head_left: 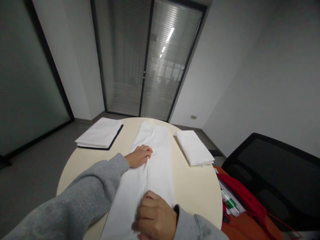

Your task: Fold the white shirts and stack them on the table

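A long strip of white cloth runs lengthwise over the round table, with two lengthwise panels meeting along a line near its middle. My left hand lies on the left panel, its fingers bent together at that middle edge and gripping the fabric there. Closer to me, my right hand is curled over the same line, fingers closed on the cloth and slightly blurred. Its fingertips are partly hidden. Between the hands the edge of the cloth forms a small ridge.
A folded white cloth on a dark-edged flat item sits at the table's left. Another folded white cloth lies at the right. Beside the pale round table stands a black mesh chair with a red bag on its orange seat.
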Demonstrator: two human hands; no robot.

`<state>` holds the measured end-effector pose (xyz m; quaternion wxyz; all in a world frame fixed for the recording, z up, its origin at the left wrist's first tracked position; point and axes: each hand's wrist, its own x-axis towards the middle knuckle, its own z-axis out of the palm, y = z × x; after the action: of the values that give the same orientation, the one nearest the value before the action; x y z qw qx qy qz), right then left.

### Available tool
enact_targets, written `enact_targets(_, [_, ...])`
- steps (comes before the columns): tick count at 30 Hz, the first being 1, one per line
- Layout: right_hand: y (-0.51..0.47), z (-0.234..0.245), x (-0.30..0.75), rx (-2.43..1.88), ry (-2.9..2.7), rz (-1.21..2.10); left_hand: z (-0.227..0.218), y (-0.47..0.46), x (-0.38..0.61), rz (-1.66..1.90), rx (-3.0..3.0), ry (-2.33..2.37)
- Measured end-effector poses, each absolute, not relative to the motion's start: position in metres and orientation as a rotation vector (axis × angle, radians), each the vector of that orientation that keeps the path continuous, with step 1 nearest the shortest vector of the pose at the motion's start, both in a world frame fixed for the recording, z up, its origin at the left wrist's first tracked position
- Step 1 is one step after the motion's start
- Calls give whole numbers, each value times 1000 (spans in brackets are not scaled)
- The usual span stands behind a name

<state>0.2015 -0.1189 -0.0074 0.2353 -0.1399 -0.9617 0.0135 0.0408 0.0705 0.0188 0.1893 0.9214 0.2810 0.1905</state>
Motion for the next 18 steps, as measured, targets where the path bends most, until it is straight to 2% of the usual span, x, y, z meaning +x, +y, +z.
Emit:
enact_targets(6, [-117, -1, 196, -367, -2508, 379, 23, 66, 40, 511, 2663, 860])
enact_targets(9, [-118, 18, 202, -526, -2389, 530, 23, 67, 39, 502, 2638, 928])
enact_targets(14, [-116, 38, 215, -1005, -2425, 407, 13, 65, 41, 328, 2727, 964])
enact_targets(18, [-113, 33, 216, -1152, -2431, 343, 7, 62, 42, 281, 2751, 977])
